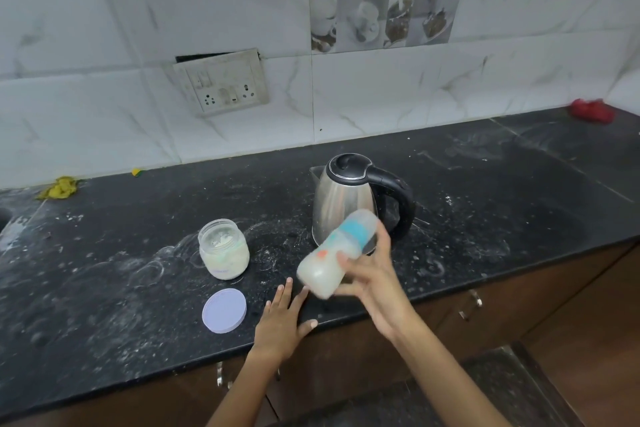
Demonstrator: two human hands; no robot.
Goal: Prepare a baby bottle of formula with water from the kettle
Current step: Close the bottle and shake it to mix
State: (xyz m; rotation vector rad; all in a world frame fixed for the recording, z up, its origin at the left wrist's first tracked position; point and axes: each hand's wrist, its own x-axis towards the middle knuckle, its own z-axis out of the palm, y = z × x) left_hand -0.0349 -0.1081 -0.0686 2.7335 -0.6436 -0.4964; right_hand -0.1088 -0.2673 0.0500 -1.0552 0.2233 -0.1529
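**Bottle capped and milky: the job is looking nearly finished**

At the left of the frame's middle, the formula jar (223,249) is standing open on the dark surface (104,270), powder showing inside, and its lilac lid (224,311) is lying flat just below it, apart from the jar. So the scooping seems to be over, but the jar is not yet closed.

Moving right, the left hand (280,319) is resting flat on the surface near its front edge, fingers spread wide and gripping nothing.

Just right of that, the right hand (367,274) is holding the baby bottle (337,253) in the air, tilted with its capped top pointing up and right, in front of the kettle (346,198). The bottle is blurring and is filled with pale, cloudy liquid, its blue collar and clear cap fitted. I judge that water and powder are both in and the mixing shake is under way.

The kettle is standing upright behind it with its lid shut.

What is looking left: finishing the shake, setting the bottle down, and putting the lid on the jar.
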